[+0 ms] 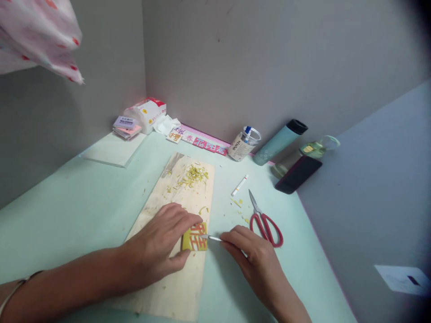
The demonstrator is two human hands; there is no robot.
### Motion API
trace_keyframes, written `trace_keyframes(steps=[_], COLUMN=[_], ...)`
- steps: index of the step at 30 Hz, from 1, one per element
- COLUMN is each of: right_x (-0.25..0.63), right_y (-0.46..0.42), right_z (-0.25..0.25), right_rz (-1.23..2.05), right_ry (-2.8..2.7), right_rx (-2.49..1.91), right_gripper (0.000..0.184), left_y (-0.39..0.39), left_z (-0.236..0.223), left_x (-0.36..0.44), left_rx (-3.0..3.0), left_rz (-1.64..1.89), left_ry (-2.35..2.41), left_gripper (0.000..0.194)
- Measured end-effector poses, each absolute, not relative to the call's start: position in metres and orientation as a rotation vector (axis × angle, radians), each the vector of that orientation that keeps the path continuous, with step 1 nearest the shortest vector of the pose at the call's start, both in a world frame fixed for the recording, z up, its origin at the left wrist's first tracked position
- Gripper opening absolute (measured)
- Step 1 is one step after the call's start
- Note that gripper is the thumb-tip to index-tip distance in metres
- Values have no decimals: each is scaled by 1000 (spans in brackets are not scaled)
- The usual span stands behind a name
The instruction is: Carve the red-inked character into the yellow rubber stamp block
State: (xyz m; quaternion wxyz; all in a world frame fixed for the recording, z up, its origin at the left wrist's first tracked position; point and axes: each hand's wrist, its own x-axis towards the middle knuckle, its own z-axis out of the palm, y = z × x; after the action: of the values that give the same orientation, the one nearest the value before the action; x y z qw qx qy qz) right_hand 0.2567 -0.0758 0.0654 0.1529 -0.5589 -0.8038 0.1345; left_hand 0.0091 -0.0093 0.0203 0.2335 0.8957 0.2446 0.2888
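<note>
A yellow carving block (197, 237) with red-orange character shapes lies on a long wooden board (185, 287). My left hand (164, 242) grips it from the left, thumb at its near edge and fingers at its far edge. A slim carving knife (213, 237) is pinched in my right hand (251, 253), and its tip meets the block's face towards the right side. Most of the handle is hidden inside that hand. Yellow shavings (193, 176) are heaped on the far part of the board.
Red-handled scissors (266, 226) and a white pen-like stick (240, 185) lie to the right. Along the back are carved character tiles (205, 144), a jar (240, 146), a blue bottle (278, 143) and a propped phone (298, 175). A tissue pack (148, 114) and white slab (114, 150) are back left.
</note>
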Motion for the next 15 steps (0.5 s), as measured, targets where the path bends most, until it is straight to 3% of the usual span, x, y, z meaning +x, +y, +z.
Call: trace_keyframes(steps=[15], right_x=[259], right_y=[-75], right_z=[68], right_rz=[363], right_ry=[-2319], right_rx=[-1574], right_gripper=[20], left_y=[-8], left_z=[20], left_x=[9], left_rx=[2446], left_rz=[743], left_ry=[660], left_gripper=[52])
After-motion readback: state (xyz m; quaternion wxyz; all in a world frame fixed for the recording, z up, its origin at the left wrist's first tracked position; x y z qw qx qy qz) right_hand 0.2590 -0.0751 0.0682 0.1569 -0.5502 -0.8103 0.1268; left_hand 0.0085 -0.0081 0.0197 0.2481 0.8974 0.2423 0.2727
